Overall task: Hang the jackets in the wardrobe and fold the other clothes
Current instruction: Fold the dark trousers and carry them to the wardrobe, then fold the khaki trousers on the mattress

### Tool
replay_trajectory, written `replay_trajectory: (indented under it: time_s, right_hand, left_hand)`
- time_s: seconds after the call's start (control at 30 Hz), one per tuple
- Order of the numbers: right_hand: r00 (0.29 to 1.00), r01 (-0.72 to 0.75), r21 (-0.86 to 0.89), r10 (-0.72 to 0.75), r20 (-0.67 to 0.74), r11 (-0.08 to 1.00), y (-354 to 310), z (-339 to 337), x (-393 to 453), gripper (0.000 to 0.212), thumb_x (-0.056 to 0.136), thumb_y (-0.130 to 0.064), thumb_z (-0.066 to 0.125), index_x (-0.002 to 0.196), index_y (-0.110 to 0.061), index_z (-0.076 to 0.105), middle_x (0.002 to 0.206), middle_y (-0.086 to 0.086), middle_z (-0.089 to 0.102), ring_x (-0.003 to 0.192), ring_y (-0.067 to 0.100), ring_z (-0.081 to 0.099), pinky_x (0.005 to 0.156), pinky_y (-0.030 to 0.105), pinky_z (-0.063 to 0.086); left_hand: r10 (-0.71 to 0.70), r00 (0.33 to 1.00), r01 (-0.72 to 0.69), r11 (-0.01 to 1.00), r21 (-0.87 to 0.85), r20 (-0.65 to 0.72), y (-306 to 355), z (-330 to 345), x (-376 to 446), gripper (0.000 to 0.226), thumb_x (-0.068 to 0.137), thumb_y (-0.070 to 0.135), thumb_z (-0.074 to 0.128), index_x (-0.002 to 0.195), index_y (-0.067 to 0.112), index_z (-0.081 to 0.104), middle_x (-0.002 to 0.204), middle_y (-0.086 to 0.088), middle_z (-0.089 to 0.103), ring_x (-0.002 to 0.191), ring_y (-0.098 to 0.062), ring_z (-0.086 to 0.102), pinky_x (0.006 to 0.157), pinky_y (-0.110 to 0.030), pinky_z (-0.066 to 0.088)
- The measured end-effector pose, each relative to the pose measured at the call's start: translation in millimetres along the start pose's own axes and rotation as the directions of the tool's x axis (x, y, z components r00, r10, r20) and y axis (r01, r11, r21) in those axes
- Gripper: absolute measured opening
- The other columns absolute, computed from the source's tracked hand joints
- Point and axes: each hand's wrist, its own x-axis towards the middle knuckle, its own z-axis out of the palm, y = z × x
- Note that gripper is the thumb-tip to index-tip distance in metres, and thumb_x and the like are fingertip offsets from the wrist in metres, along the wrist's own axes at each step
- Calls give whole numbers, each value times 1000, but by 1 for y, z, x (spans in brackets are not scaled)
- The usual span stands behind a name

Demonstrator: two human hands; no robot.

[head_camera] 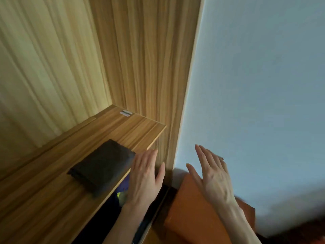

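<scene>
A dark folded garment (102,166) lies flat near the front edge of a wooden wardrobe shelf (52,182). My left hand (143,176) hovers just right of it with straight fingers, empty, its fingertips close to the garment's right corner. My right hand (212,173) is raised further right in front of the pale wall, fingers straight and spread, holding nothing; a ring shows on one finger. Below the shelf edge, bits of purple and yellow-green cloth (123,191) show in the dark compartment.
The wardrobe's wooden side panel (154,67) rises behind the shelf, meeting a pale blue-grey wall (255,85). An orange object (193,212) stands under my right hand beside the wardrobe. A small sticker (125,113) sits at the shelf's back corner.
</scene>
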Motion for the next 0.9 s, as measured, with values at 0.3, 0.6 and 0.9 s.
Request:
replay_trajectory:
  time_s: [0.3,0.6,0.9]
  right_hand:
    - [956,-283,-193,261,-132,939,106,-93,-103,66,102,-56,47,152,-12,51,150,8,58,142,28,51,118,48,40]
    - [792,-610,-299,549,-268,734,182,-216,-282,64,103,-57,48,154,-18,46,155,3,51,148,22,43,122,44,34]
    - [545,-838,-289,712,-442,462,189,-323,-485,68,104,-62,37,152,-16,50,154,2,54,146,22,45,119,47,38]
  left_hand:
    - [305,951,-291,937,-193,47,151,54,-11,48,105,37,49,144,9,56,144,-8,61,140,-27,51,115,-52,43]
    - [605,778,-499,758,-421,169,331,89,-104,56,107,47,34,150,15,50,153,-6,54,149,-23,42,123,-50,33]
    - [839,522,-595,487,-639,153,499,78,-255,56,110,50,33,154,18,46,158,-1,48,152,-17,33,126,-48,29]
